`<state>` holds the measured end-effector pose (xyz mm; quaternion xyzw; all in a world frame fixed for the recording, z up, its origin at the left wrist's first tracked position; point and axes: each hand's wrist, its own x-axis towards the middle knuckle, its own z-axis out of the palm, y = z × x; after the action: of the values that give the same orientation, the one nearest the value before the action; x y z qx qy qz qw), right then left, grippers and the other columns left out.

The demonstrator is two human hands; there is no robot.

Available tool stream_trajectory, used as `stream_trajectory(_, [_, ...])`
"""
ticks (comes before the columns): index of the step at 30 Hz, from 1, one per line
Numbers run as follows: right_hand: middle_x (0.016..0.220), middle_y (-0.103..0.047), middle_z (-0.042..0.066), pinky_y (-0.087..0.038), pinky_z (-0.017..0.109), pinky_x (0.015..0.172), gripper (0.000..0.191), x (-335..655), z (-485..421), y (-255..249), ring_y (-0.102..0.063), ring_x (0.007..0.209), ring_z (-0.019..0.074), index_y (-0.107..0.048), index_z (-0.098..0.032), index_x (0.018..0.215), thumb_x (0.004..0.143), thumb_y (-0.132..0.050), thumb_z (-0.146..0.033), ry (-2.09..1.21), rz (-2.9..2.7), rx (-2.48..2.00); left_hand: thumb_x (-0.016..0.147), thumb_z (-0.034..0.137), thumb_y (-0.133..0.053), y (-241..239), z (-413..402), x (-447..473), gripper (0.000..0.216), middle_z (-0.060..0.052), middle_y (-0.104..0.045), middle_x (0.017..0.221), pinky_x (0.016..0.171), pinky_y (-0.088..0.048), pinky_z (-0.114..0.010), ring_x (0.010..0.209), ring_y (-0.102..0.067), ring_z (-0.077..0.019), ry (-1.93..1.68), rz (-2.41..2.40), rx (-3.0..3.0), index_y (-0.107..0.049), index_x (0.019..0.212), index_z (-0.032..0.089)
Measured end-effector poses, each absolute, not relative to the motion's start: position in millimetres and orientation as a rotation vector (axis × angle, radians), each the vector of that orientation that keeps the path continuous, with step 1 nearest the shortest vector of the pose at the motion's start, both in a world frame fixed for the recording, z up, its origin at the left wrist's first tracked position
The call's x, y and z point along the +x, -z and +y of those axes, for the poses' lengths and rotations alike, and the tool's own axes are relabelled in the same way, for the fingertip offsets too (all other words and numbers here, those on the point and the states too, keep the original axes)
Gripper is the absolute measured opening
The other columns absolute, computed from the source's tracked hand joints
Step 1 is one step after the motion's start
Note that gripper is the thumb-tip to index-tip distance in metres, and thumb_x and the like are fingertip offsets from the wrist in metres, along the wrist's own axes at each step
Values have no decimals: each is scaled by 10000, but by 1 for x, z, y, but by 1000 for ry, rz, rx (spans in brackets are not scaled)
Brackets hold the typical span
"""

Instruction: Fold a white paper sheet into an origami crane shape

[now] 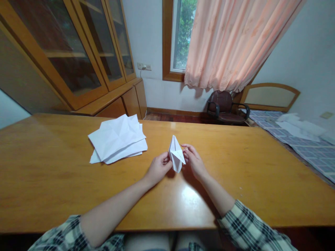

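A folded white paper shape, pointed at its far end and with a flap sticking out to the right, is held up just above the wooden table. My left hand grips its left edge between thumb and fingers. On the other side, my right hand has its fingers curled at the tip of the right flap and appears to pinch it. Parts of the fingertips of both hands are hidden behind the paper.
To the left, a stack of creased white paper sheets lies on the wooden table. Beyond the table stand a glass-fronted cabinet, a dark red armchair and a bed at the right.
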<state>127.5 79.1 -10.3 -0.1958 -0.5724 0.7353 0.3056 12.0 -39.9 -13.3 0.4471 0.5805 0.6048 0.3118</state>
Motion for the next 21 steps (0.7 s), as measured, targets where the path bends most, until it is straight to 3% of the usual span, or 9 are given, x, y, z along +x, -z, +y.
stream_trajectory(6, [676, -530, -12, -417, 257, 589, 161, 136, 81, 1, -494, 620, 126, -584, -202, 720, 792, -622, -342, -1429, -1941, -372, 805, 274, -571, 17, -37, 6, 232, -62, -683, 902, 746, -505, -267, 864, -649, -190, -1672, 1501, 1076, -577, 992, 137])
stream_trajectory(9, [833, -608, 41, -444, 293, 676, 123, 138, 79, -3, -536, 765, 162, -670, -208, 859, 828, -583, -290, -1188, -2050, -296, 815, 267, -563, 18, -39, 7, 258, -32, -668, 827, 704, -500, -244, 789, -646, -165, -1606, 1567, 1146, -563, 1044, 148])
stream_trajectory(13, [984, -604, 60, -460, 315, 756, 271, 137, 79, -1, -547, 920, 181, -634, -242, 1114, 860, -545, -278, -1171, -2064, -264, 826, 260, -538, 15, -44, 10, 272, -12, -654, 795, 641, -486, -218, 703, -626, -140, -1488, 1732, 1290, -571, 1079, 167])
stream_trajectory(21, [1094, -535, 68, -497, 322, 770, 431, 133, 72, 6, -550, 980, 194, -578, -274, 1179, 764, -679, -330, -1348, -2051, -331, 836, 282, -525, 8, -49, 9, 238, 0, -635, 761, 645, -478, -257, 654, -608, -154, -1270, 1952, 1570, -565, 1055, 195])
